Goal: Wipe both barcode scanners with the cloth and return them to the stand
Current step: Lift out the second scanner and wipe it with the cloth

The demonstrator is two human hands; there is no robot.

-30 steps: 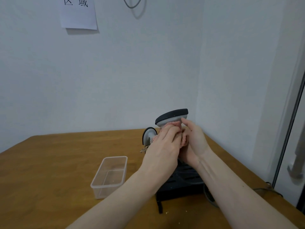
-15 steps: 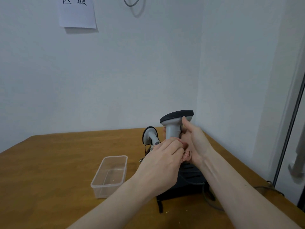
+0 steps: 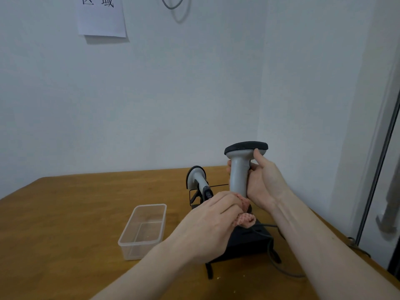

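My right hand (image 3: 263, 182) grips a grey barcode scanner (image 3: 239, 169) upright by its handle, black-topped head uppermost, above the black stand (image 3: 249, 241). My left hand (image 3: 207, 226) holds a pink cloth (image 3: 244, 219) bunched against the bottom end of that handle. A second grey scanner (image 3: 197, 180) rests in the stand's wire holder just behind and left of my hands. The stand's front is partly hidden by my left hand.
A clear empty plastic box (image 3: 142, 230) sits on the wooden table (image 3: 65, 224) left of the stand. A grey cable (image 3: 279, 265) trails from the stand toward the right table edge. White walls meet close behind; a door frame stands at far right.
My left hand with the cloth has slid down the scanner handle from just under the head to its bottom end. The scanner has risen slightly in my right hand.
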